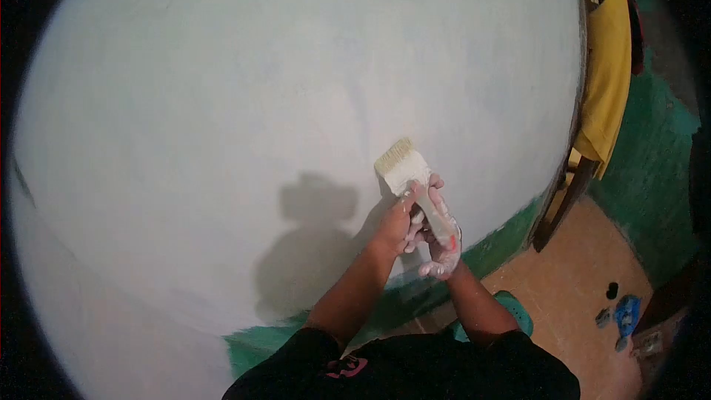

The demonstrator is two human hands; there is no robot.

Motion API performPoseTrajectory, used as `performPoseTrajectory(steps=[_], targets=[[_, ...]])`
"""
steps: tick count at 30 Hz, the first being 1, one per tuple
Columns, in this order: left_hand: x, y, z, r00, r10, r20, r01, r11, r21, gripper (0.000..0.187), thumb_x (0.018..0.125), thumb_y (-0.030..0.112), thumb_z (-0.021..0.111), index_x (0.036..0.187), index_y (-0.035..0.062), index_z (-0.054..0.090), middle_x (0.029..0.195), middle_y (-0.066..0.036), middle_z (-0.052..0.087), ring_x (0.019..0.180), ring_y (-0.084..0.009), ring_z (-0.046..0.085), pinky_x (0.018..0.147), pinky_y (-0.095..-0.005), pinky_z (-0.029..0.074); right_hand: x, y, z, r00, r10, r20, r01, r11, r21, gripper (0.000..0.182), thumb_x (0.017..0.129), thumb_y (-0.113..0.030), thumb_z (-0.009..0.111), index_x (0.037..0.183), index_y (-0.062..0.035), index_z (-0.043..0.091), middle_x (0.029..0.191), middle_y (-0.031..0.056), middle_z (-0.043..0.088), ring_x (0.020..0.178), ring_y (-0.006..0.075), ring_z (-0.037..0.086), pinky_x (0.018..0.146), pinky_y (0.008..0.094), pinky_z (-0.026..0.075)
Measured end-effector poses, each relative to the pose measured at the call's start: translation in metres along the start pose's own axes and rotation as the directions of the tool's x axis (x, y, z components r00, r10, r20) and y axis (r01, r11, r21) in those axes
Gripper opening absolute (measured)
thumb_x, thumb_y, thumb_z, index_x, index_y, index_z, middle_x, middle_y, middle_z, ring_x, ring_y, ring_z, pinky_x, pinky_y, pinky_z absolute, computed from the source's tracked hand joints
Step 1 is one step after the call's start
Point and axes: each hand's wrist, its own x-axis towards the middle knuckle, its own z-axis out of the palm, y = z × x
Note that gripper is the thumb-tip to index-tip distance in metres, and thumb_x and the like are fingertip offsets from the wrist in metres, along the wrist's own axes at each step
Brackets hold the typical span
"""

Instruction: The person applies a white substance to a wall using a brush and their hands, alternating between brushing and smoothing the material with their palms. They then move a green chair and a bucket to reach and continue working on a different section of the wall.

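A wide paint brush with pale bristles and white paint on it points up and to the left, in front of the whitish wall. My left hand is closed round the brush near the base of its head. Beside it, my right hand is cupped under the brush handle, its fingers curled and smeared with white paint. The handle lies across the right palm and shows a red mark near its end. Whether the bristles touch the wall I cannot tell.
Green paint covers the wall's lower band. A yellow cloth hangs by a wooden frame at the right. On the orange floor are a green basin-like or shoe-like item and a blue packet.
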Motion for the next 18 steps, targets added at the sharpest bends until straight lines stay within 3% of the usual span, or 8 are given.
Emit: performPoseTrajectory(steps=[3,4,5,6,8,11,15,18], targets=[[0.003,0.012,0.002,0.996,0.085,0.013,-0.085,0.996,-0.037,0.044,0.095,0.04,0.045,0.121,0.0051,0.052,0.101,-0.008,0.06,0.074,-0.0128,0.058,0.059,-0.0252,0.05,0.013,0.004,0.003,0.989,-0.118,-0.086,0.094,0.967,-0.238,0.084,0.069,-0.025,0.078,0.135,0.0032,0.034,0.108,0.0114,0.054,0.091,0.0196,0.059,0.077,0.0303,0.05],[0.008,0.014,0.003,0.996,0.065,-0.054,-0.073,0.983,-0.171,0.043,0.095,0.039,0.045,0.12,0.0046,0.052,0.102,-0.008,0.06,0.079,-0.0154,0.059,0.066,-0.0286,0.051,0.034,-0.007,-0.002,0.96,-0.28,0.018,0.196,0.622,-0.758,0.055,0.073,-0.019,0.073,0.12,0.0018,0.052,0.103,0.0141,0.059,0.093,0.024,0.06,0.081,0.033,0.048],[0.012,0.017,0.006,0.993,0.038,-0.114,-0.072,0.949,-0.307,0.042,0.095,0.038,0.045,0.119,0.0042,0.052,0.104,-0.008,0.06,0.085,-0.0179,0.061,0.073,-0.032,0.053,0.051,-0.014,-0.004,0.962,-0.27,0.039,0.203,0.615,-0.762,0.055,0.073,-0.019,0.073,0.12,0.0018,0.052,0.103,0.0141,0.059,0.093,0.024,0.06,0.081,0.033,0.048],[0.008,0.025,0.011,0.987,0.138,-0.076,-0.149,0.976,-0.157,0.041,0.094,0.037,0.045,0.118,0.0036,0.052,0.108,-0.008,0.059,0.097,-0.0215,0.059,0.087,-0.0376,0.049,0.064,-0.017,-0.004,0.954,-0.293,0.07,0.221,0.524,-0.823,0.044,0.075,-0.015,0.07,0.114,0.0003,0.057,0.101,0.0147,0.06,0.093,0.0249,0.061,0.081,0.0329,0.048],[0.017,0.033,0.011,0.987,0.156,-0.03,-0.158,0.958,-0.238,0.04,0.095,0.036,0.045,0.118,0.0041,0.052,0.109,-0.008,0.059,0.099,-0.0214,0.058,0.089,-0.0374,0.048,0.086,-0.039,0.014,0.945,-0.313,0.096,0.219,0.385,-0.897,0.026,0.078,-0.007,0.065,0.104,-0.0035,0.064,0.096,0.0117,0.063,0.088,0.0241,0.063,0.079,0.0305,0.048],[0.021,0.04,0.009,0.979,0.201,0.015,-0.187,0.933,-0.306,0.04,0.095,0.037,0.044,0.118,0.0053,0.052,0.11,-0.009,0.058,0.102,-0.0213,0.057,0.093,-0.037,0.045,0.099,-0.046,0.025,0.965,-0.26,0.033,0.148,0.435,-0.888,0.025,0.077,-0.007,0.067,0.101,-0.0053,0.065,0.089,0.0116,0.064,0.081,0.0259,0.065,0.075,0.0298,0.049],[0.02,0.019,-0.018,0.978,0.182,0.101,-0.126,0.904,-0.409,0.042,0.093,0.042,0.048,0.115,0.0066,0.052,0.11,-0.008,0.058,0.101,-0.0217,0.057,0.09,-0.0364,0.046,0.095,-0.034,0.017,0.941,-0.207,0.267,0.304,0.173,-0.937,0.017,0.079,-0.008,0.063,0.094,0.0,0.063,0.079,0.0133,0.062,0.065,0.0292,0.06,0.064,0.0342,0.05],[0.029,0.016,-0.003,0.977,0.061,-0.202,-0.128,0.933,-0.338,0.037,0.092,0.04,0.052,0.111,0.0077,0.055,0.104,-0.007,0.061,0.097,-0.0226,0.058,0.091,-0.0365,0.044,0.099,-0.05,-0.005,0.981,-0.054,0.186,0.193,0.264,-0.945,0.02,0.08,-0.011,0.062,0.096,0.0004,0.064,0.089,0.0173,0.064,0.07,0.0313,0.064,0.065,0.033,0.051]])
